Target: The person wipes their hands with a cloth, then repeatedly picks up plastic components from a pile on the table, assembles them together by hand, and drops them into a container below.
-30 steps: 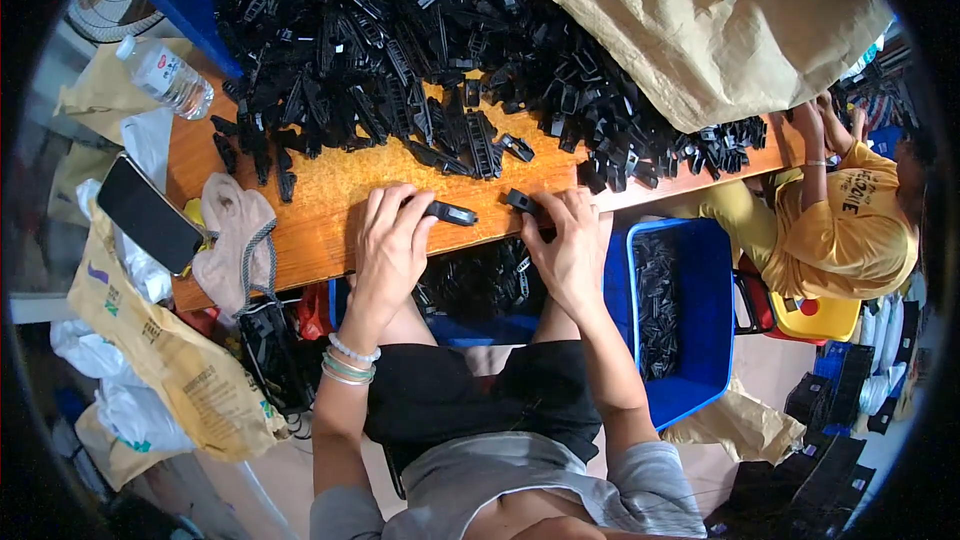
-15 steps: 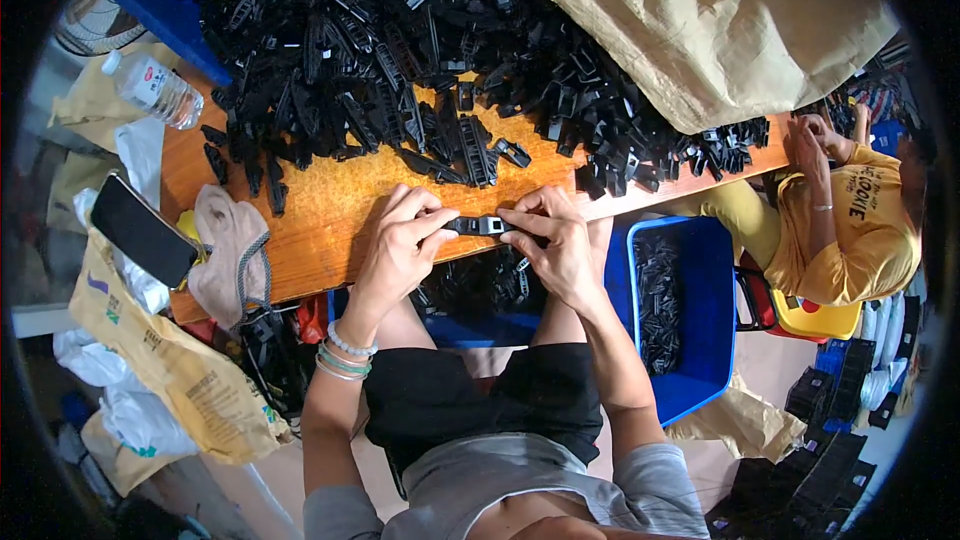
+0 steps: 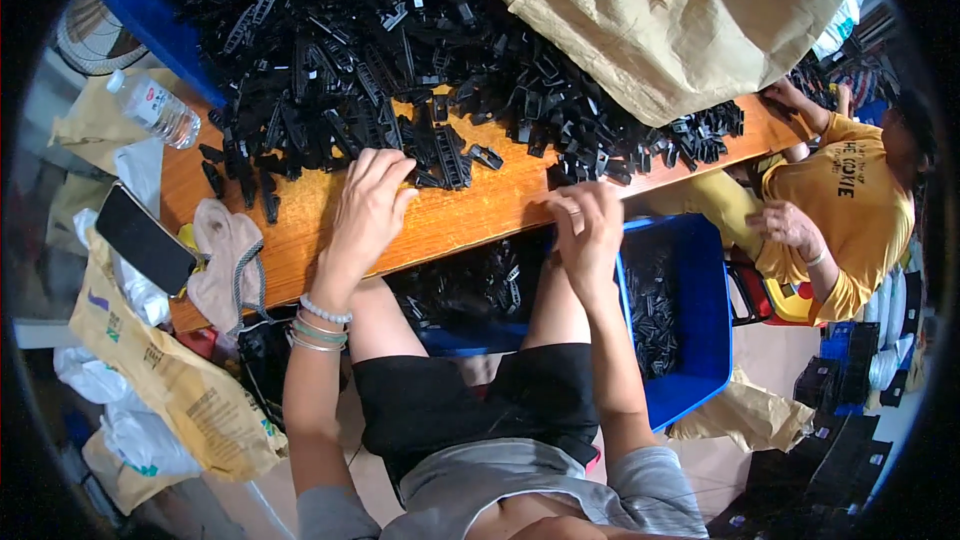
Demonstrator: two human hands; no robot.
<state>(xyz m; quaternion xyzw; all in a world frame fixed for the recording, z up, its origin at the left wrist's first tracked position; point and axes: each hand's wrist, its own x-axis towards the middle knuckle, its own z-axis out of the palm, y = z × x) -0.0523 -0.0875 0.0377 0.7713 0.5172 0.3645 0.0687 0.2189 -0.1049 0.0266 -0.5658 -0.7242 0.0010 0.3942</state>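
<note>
My left hand (image 3: 370, 205) is over the wooden table, open, fingers stretched toward a heap of long ladder-like black plastic strips (image 3: 452, 155) and holding nothing that I can see. At the table's front edge, my right hand (image 3: 588, 230) is open with loosely bent fingers, slightly blurred. It is nearest to a pile of small black plastic clips (image 3: 600, 155). One black buckle-like piece (image 3: 487, 157) lies apart beside the strips. Below the edge, over my lap, a bin holds more black parts (image 3: 465, 285).
A blue bin (image 3: 690, 380) with black pieces stands to my right. Brown sacking (image 3: 670, 20) covers the far right of the heap. A phone (image 3: 145, 240), a cloth (image 3: 225, 265) and a water bottle (image 3: 160, 110) are on the left. A co-worker in yellow (image 3: 840, 190) sits at right.
The black buckle held between both hands is no longer in them. My hands have parted, the left moving up and left toward the strips, the right shifting right toward the clips.
</note>
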